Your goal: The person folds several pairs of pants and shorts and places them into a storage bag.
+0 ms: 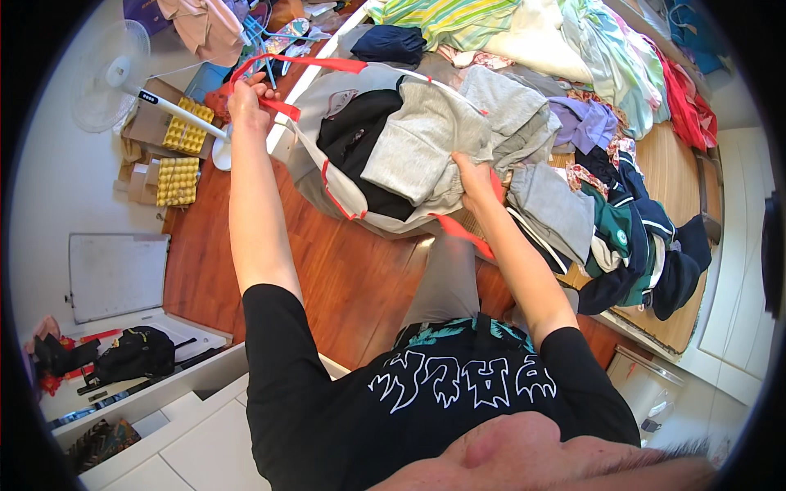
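Note:
My left hand (250, 101) is hooked through a red strap (325, 62) and pulls it up and out to the left. The strap belongs to a large grey-white fabric storage bag (344, 187) with red trim, whose mouth gapes wide. Inside it lies a black garment (356, 132). A folded light grey garment (424, 135) rests partly over the black one, and my right hand (478, 178) grips its near right edge; the fingertips are hidden by the cloth. Close to my right wrist hangs a second red strap (463, 233).
Right of the bag, folded grey trousers (552, 205) and green and navy clothes (626, 227) lie on a wooden bed board (669, 178). Bedding (534, 37) is heaped at the far side. A white standing fan (120, 73) and yellow egg trays (178, 181) stand on the left.

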`<state>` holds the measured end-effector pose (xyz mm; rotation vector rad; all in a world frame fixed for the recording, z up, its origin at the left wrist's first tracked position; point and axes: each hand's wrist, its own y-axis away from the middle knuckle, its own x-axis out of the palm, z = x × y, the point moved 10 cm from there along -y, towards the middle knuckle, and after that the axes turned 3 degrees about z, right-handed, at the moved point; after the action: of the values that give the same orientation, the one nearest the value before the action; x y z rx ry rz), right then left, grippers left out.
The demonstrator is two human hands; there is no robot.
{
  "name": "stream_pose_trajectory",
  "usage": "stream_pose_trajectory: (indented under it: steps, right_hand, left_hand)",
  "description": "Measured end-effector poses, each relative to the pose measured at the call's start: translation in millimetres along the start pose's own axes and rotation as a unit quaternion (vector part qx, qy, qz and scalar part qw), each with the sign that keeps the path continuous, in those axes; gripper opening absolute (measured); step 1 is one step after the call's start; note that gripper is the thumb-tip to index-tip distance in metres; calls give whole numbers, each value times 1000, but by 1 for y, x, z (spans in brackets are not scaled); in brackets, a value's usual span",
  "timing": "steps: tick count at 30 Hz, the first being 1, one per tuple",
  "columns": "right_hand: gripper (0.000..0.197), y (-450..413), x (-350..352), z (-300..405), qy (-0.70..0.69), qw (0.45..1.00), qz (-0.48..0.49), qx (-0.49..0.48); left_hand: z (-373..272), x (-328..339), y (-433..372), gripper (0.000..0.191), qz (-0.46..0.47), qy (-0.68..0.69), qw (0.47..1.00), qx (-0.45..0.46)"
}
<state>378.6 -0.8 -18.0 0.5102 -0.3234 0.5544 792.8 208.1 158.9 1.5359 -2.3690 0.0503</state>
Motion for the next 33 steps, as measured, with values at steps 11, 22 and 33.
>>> stream_pose_trajectory:
  steps: [11, 22, 33]
  right_hand:
    - [76, -25, 34, 18, 158, 986, -47, -19]
    - [52, 62, 65, 108, 561, 763, -25, -320]
    - [33, 25, 40, 86, 605, 717, 74, -337]
  left_hand:
    - [26, 231, 262, 35, 228, -435, 706, 511]
    - [164, 221, 146, 93, 201, -683, 651, 264]
    - [175, 259, 153, 98, 123, -732, 561, 366]
